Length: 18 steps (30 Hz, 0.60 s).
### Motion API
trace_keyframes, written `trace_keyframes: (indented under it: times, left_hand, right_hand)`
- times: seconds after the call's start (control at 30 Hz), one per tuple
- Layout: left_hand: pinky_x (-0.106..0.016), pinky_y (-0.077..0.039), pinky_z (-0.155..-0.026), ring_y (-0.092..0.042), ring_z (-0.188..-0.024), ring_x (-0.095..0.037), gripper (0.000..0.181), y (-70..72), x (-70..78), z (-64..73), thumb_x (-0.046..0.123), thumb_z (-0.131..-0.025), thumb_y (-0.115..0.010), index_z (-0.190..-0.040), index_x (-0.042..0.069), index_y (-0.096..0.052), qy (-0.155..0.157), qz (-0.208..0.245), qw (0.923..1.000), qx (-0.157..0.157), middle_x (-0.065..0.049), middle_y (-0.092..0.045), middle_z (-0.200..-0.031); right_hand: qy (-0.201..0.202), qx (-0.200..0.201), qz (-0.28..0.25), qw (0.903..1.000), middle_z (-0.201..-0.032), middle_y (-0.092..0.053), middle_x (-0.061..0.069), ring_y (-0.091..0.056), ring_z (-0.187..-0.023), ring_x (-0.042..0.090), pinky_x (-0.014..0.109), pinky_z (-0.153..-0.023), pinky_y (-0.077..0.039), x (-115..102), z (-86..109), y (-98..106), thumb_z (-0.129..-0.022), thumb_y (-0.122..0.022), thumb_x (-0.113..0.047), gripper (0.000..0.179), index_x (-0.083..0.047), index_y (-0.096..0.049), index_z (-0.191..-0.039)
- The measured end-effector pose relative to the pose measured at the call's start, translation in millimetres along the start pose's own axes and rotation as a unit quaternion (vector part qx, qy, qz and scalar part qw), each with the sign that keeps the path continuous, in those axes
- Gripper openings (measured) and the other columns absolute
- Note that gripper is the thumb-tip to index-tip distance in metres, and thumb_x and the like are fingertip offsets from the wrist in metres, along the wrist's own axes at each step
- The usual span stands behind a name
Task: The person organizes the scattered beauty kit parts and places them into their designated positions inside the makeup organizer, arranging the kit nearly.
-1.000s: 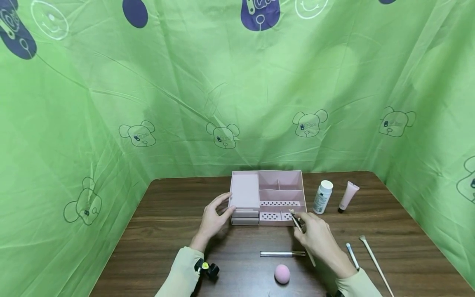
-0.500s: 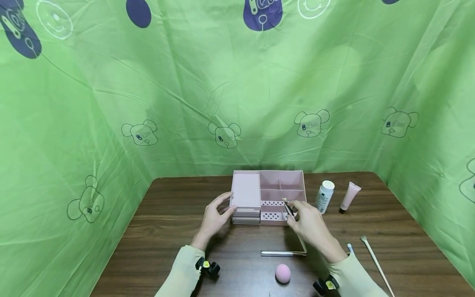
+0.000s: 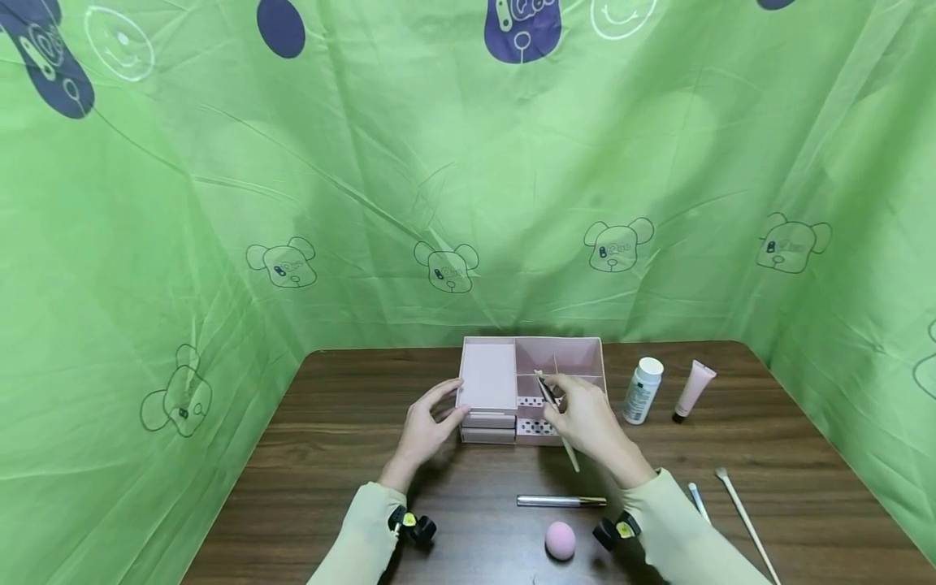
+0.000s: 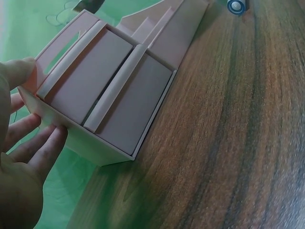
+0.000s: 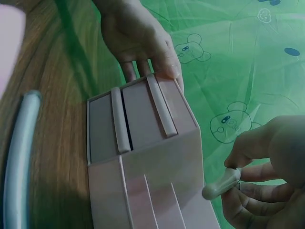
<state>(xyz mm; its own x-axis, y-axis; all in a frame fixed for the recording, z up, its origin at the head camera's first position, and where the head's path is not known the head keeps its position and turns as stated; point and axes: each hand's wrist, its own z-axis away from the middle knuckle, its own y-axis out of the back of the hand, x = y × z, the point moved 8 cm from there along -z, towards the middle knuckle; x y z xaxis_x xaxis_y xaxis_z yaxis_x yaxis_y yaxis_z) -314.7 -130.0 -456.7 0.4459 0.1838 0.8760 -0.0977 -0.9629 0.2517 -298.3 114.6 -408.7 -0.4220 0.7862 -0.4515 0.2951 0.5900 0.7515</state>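
A pink makeup organizer stands toward the table's back, with two drawers on its left and open compartments on its right. My left hand holds its front left corner. In the left wrist view the thumb lies over the upper edge and the other fingers lie against the outer side wall. Over the compartments, my right hand pinches a makeup brush with a dark ferrule, pale bristles pointing up and away. The rounded end of the brush handle sticks out between thumb and fingers in the right wrist view.
Right of the organizer stand a white-capped bottle and a pink tube with a black cap. In front lie a silver pen-like stick and a pink sponge ball. Two brushes, one short and one long, lie at right.
The right hand has carried the brush left and toward the back, from the organizer's front right edge to over its middle compartments. The left hand keeps its place on the organizer.
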Motion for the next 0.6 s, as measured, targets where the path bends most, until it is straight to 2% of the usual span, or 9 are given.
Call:
trace_keyframes:
  times: [0.23, 0.43, 0.6]
  left_hand:
    - [-0.056, -0.052, -0.096, -0.058, -0.119, -0.041, 0.046, -1.3, -35.0, -3.1, 0.006, -0.088, -0.071, -0.131, -0.003, -0.057, -0.008, -0.013, 0.9998, 0.013, -0.024, -0.057, -0.132]
    - [-0.046, -0.054, -0.096, -0.061, -0.117, -0.032, 0.045, 0.4, -39.3, -1.4, 0.015, -0.087, -0.075, -0.130, 0.007, -0.062, -0.009, -0.016, 0.9996, 0.021, -0.014, -0.061, -0.132]
    - [-0.050, -0.053, -0.097, -0.060, -0.119, -0.031, 0.046, 1.4, -38.1, -1.6, 0.018, -0.087, -0.075, -0.130, 0.008, -0.062, -0.006, -0.008, 0.9997, 0.022, -0.011, -0.060, -0.133]
  right_hand:
    - [-0.020, -0.013, -0.008, 0.9997, -0.082, -0.066, 0.005, -0.057, -0.066, 0.013, 0.029, -0.056, -0.051, -6.3, -13.5, -12.7, -0.074, -0.074, -0.015, 0.037, -0.008, -0.068, -0.110]
    - [-0.027, -0.025, -0.026, 0.9990, -0.085, -0.069, 0.005, -0.064, -0.071, 0.019, 0.031, -0.061, -0.055, -15.3, -29.3, -18.1, -0.077, -0.073, -0.016, 0.033, -0.007, -0.068, -0.109]
    - [-0.025, -0.037, -0.040, 0.9982, -0.087, -0.069, 0.007, -0.065, -0.076, 0.021, 0.033, -0.066, -0.058, -25.4, -44.8, -19.4, -0.080, -0.074, -0.015, 0.035, -0.003, -0.067, -0.111]
